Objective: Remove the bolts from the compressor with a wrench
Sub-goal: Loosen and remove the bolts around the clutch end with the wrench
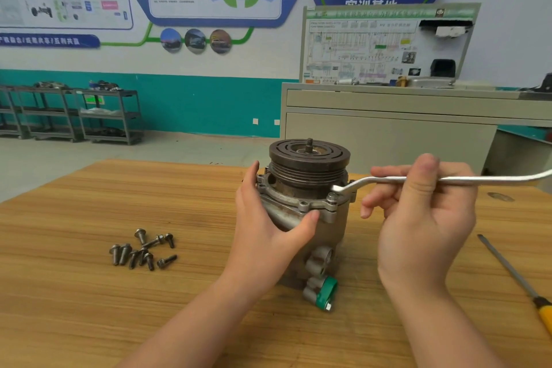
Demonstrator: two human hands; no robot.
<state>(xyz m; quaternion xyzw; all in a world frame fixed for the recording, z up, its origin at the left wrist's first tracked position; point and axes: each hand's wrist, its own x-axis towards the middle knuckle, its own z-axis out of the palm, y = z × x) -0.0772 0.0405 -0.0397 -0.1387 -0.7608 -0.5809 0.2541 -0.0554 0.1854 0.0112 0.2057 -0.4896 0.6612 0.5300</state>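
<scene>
A grey metal compressor [307,188] with a dark grooved pulley on top stands upright on the wooden table [89,293]. My left hand [265,227] grips its body on the left side, thumb across the front below the flange. My right hand [418,215] holds a long silver wrench [478,179] by its shaft; the wrench's ring end sits at the flange's right front corner, beside a bolt [331,196] in the flange. Several loose bolts [143,251] lie in a heap on the table to the left.
A screwdriver [519,281] with a yellow handle lies at the table's right edge. A green clip [327,293] sits on the compressor's lower port. Behind the table stand a beige training bench [403,116] and grey shelf carts [74,113] along the wall.
</scene>
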